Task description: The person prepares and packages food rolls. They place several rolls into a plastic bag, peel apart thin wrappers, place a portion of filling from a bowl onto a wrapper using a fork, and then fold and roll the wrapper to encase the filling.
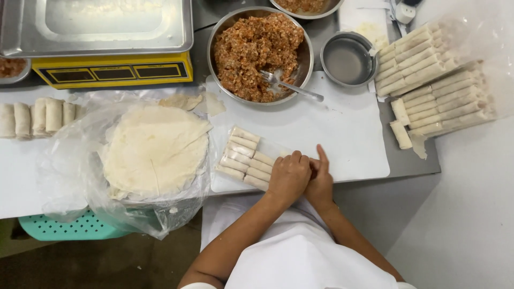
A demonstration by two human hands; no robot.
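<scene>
— Where were the hands just then?

— Pressed together at the near edge of the white cutting board (342, 128). The left hand (288, 176) was curled, knuckles up, against the right hand (319, 181), whose forefinger stuck out. Whatever they pinched was hidden.

— And the rolls?

— The batch of finished spring rolls (245, 158) lay just left of the left hand, touching it, long axes slanting down to the right. The wrapper stack (154, 151) sat further left.
</scene>
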